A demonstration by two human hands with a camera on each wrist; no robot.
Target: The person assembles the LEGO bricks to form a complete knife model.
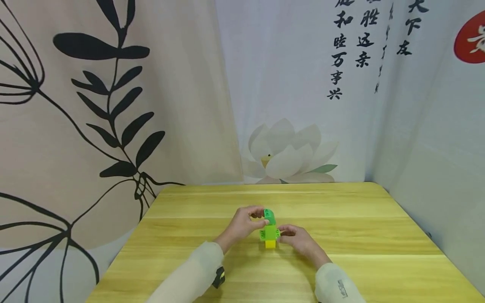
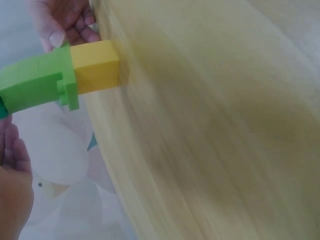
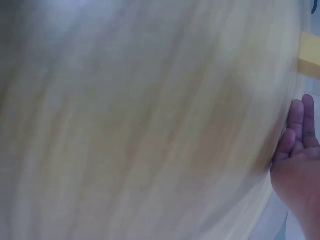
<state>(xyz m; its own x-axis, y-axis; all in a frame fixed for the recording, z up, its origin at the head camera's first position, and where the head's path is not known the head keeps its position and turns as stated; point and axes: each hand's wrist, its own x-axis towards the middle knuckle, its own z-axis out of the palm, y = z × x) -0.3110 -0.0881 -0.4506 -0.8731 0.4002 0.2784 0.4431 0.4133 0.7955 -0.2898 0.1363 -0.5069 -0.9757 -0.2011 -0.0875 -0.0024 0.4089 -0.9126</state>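
A small toy building-block tower stands upright on the wooden table, with a yellow block at the bottom. Above it come lime-green blocks, with studded ends sticking out on both sides, and a darker green curved block tops the stack. My left hand pinches this top block between thumb and fingers from the left. Low on the right, my right hand holds the lime-green side end with thumb and index finger. In the left wrist view its thumb lies at the lime-green edge, just above the yellow block.
The wooden table spreads around the tower. Behind it hangs a printed curtain with plants, a lotus and black characters. Both forearms wear light sleeves, and a dark patch shows by the left sleeve.
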